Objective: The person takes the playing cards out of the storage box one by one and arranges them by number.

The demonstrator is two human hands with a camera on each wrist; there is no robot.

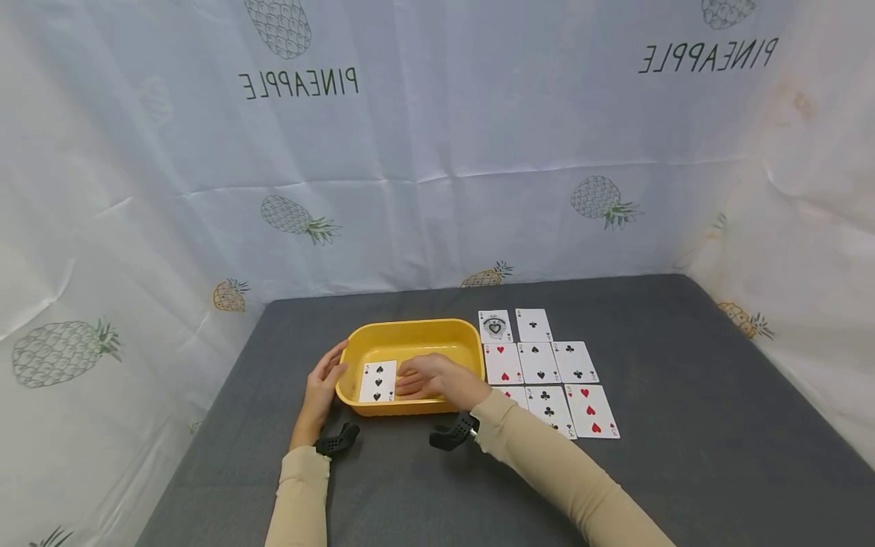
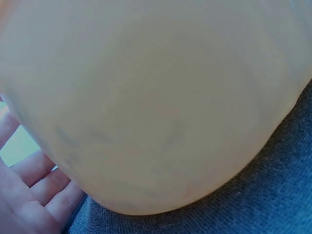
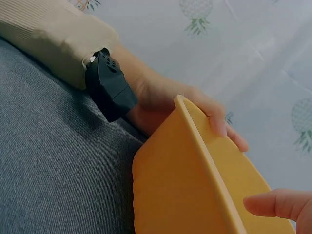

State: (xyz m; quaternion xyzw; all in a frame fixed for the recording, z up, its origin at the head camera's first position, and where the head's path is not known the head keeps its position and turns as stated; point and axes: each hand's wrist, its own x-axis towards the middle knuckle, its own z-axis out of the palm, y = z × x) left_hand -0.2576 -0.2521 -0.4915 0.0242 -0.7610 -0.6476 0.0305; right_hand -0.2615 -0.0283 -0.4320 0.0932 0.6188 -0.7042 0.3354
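A yellow plastic tray (image 1: 424, 332) stands on the dark tabletop. At its left end my left hand (image 1: 320, 386) holds the rim, thumb over the edge and fingers along the outer wall; the right wrist view shows this left hand (image 3: 180, 100) at the far corner. A three of spades (image 1: 378, 381) lies face up at the tray's front left. My right hand (image 1: 437, 376) reaches over the front rim into the tray, fingers pointing left with their tips right at the card's right edge. In the right wrist view a digit of the right hand (image 3: 278, 204) overlaps the tray.
Right of the tray, several face-up cards lie in rows: an ornate ace (image 1: 495, 327), an ace of clubs (image 1: 533, 325), twos (image 1: 540, 362) and threes (image 1: 592, 411). My right forearm partly covers the front row. A pineapple-print curtain (image 1: 437, 228) hangs behind the table.
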